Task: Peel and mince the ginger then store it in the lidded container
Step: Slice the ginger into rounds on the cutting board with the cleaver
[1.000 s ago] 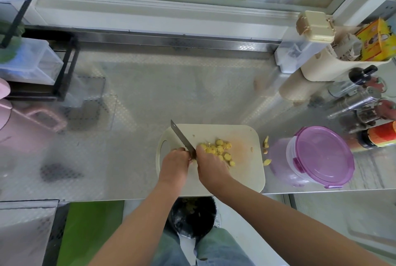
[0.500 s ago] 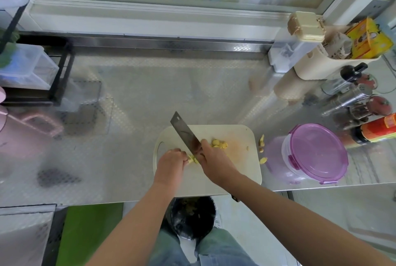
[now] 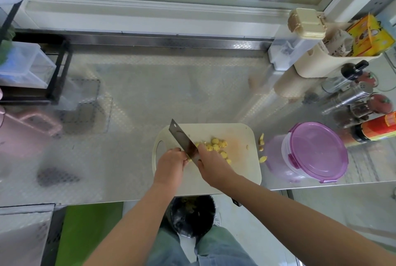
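A cream cutting board lies at the counter's front edge. Several yellow ginger slices are scattered on its middle. My right hand grips the handle of a cleaver whose blade slants up and to the left over the board. My left hand sits just left of the blade, fingers curled on a small ginger piece that is mostly hidden. A clear container with a purple lid, lid on, stands to the right of the board.
A few ginger scraps lie on the steel counter between board and container. Bottles and shakers crowd the right edge, a cream caddy behind them. A black rack stands far left. A black bin sits below the counter.
The cleaver rose half a second ago with its blade tilted up, then came back down beside my left hand. More ginger slices show to the right of the blade now.
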